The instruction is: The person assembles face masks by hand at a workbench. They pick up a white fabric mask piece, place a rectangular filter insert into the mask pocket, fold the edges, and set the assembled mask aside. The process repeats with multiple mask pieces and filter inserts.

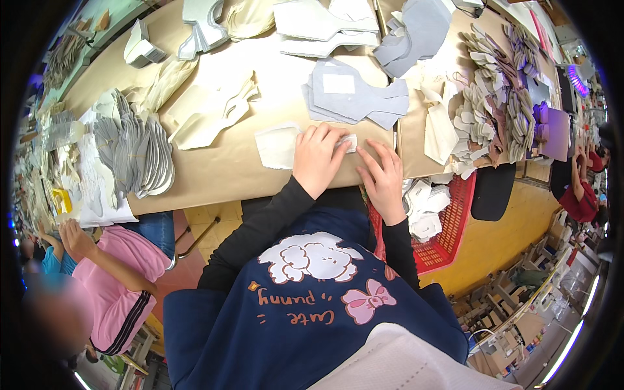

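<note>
My left hand (pixel 316 158) is over the table near its front edge, its fingers bent together at one end of a small pale piece (pixel 351 143) that looks like cut material. Much of that piece is hidden under the fingers. To its right is my right hand (pixel 383 174), fingers apart and slightly curved, tips close to the piece and nothing visible held. A larger white cut piece (pixel 274 147) lies flat beside my left hand, its right part covered by that hand. Just beyond both hands rests a stack of grey cut pieces (pixel 354 97) with a white label.
Cream pieces (pixel 214 114) and grey bundles (pixel 133 149) lie to the left, more stacks (pixel 325 26) at the back. Bundled strips (pixel 500 97) cover the right side. A red basket (pixel 448 240) with white pieces stands below the table edge. At left, a person in pink (pixel 123 266) sits close.
</note>
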{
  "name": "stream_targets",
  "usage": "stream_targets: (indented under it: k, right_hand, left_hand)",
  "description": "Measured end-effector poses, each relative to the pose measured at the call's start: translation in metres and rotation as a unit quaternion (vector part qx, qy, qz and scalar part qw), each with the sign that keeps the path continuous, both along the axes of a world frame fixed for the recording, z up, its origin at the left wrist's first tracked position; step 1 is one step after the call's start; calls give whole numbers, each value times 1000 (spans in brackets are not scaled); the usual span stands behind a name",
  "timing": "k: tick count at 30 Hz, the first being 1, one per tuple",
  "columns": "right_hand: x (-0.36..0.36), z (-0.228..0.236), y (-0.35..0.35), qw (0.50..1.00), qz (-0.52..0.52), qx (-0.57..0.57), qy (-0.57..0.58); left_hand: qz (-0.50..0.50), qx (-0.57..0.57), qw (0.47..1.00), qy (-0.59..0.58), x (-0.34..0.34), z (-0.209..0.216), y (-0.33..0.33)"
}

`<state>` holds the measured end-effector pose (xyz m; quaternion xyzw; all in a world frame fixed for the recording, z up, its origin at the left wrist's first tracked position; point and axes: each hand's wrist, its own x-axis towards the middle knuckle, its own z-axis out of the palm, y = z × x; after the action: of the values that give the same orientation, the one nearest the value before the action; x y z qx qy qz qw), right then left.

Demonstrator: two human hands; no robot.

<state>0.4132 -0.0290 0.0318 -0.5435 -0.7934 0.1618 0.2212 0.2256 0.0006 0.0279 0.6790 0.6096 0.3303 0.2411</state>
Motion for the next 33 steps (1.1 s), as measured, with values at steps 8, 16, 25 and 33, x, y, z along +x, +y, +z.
stream_targets:
  k: [8, 16, 25, 33]
  right_hand:
    - [1, -1, -1, 1000, -2, -1, 3]
    - [2, -1, 0, 1000, 1, 2, 6]
    - [0, 4, 1, 1000, 3, -9, -10]
    - [-16, 7, 2, 994, 69, -1, -79]
  left_hand:
    - [3, -61, 998, 1, 3, 0, 11]
    - [11, -50, 999, 11, 4, -3, 12]
    - [14, -1, 999, 38, 6, 0, 8]
    - [-66, 39, 997, 17, -23, 3, -37]
